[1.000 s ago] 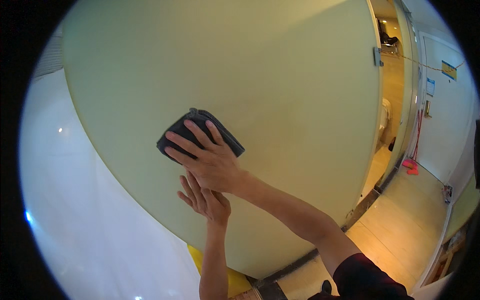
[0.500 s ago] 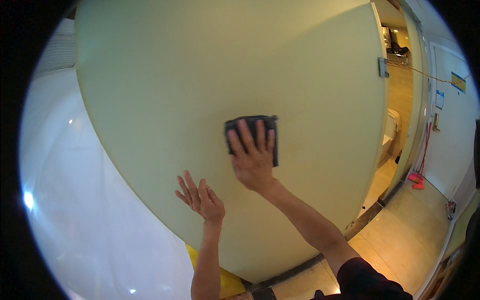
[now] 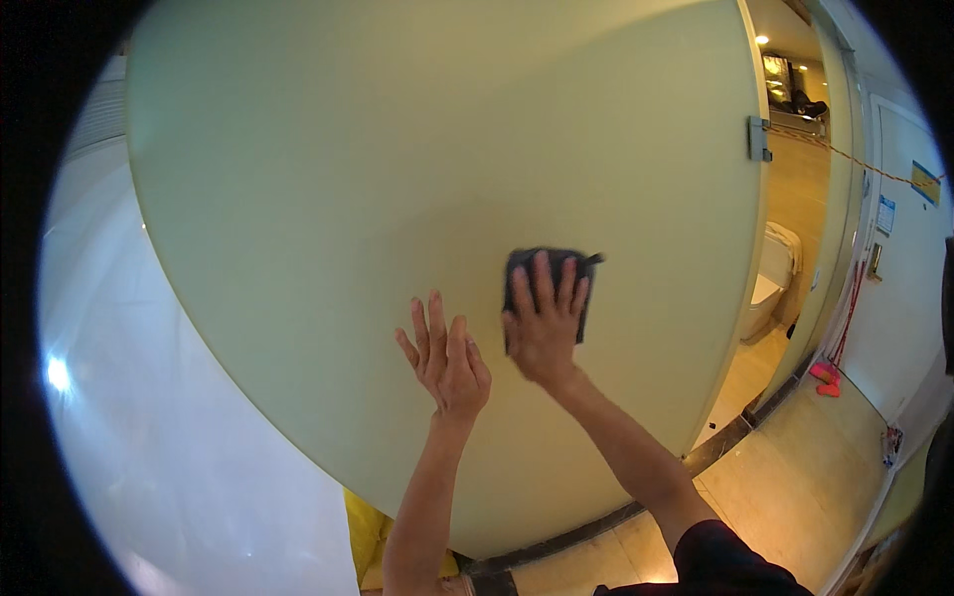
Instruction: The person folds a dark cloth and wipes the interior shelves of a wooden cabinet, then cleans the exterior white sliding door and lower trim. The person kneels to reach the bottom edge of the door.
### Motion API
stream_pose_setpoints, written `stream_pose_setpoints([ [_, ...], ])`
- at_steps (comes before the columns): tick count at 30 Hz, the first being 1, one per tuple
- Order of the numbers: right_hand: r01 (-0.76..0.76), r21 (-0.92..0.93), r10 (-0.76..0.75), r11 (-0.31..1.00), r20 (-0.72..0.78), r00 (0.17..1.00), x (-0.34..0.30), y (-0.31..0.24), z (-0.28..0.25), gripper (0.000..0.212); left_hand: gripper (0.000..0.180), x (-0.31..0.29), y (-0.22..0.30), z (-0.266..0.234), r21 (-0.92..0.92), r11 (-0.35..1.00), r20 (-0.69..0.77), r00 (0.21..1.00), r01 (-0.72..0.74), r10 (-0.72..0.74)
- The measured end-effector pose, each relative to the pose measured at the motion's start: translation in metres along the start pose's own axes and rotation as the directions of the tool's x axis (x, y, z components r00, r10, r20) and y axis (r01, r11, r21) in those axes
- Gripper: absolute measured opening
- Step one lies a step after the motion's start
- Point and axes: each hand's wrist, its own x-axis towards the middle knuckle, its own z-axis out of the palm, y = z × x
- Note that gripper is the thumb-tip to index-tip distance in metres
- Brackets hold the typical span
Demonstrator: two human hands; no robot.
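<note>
A dark grey folded cloth (image 3: 514, 288) lies flat against a large pale green frosted panel (image 3: 338, 189). My right hand (image 3: 542, 333) presses it there, fingers spread over its face, and one corner of the cloth sticks out at the upper right. Lower and to the left, my left hand (image 3: 449, 368) is held up in front of the panel with its fingers apart and nothing in it. Whether its fingertips touch the panel, I cannot tell.
At the panel's right edge is a metal hinge or clamp (image 3: 759, 139), with a twisted cord (image 3: 845, 149) running right. Beyond the gap stands a toilet (image 3: 770, 278). A white door (image 3: 909, 278), pink objects (image 3: 825, 377) on the tiled floor and yellow material (image 3: 366, 536) lie around.
My right hand and the cloth have shifted right and slightly down on the panel. My left hand has moved right and up. The view has tilted a little.
</note>
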Motion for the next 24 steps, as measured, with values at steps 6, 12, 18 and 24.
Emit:
stream_pose_setpoints([
  [6, 0.239, 0.229, -0.255, 0.944, 0.046, 0.966, 0.067, 0.000, -0.013, 0.053, 0.022, -0.001, 0.004, 0.024, 0.141, 0.990, -0.090, 0.996, 0.029, -0.017],
  [12, -0.038, -0.049, 0.030, 0.998, -0.155, 0.987, 0.101, 0.082, -0.019, 0.059, 0.022, 0.004, 0.008, 0.033, 0.205, 0.979, -0.079, 0.997, 0.016, 0.000],
  [18, -0.038, 0.037, 0.039, 0.999, -0.037, 0.999, -0.004, 0.084, -0.011, 0.060, 0.024, 0.000, 0.011, 0.037, 0.274, 0.961, -0.094, 0.996, 0.023, 0.004],
  [24, 0.219, 0.182, -0.215, 0.959, -0.041, 0.976, 0.063, 0.070, -0.022, 0.051, 0.028, 0.003, 0.012, 0.032, 0.325, 0.945, -0.080, 0.995, -0.023, 0.051],
])
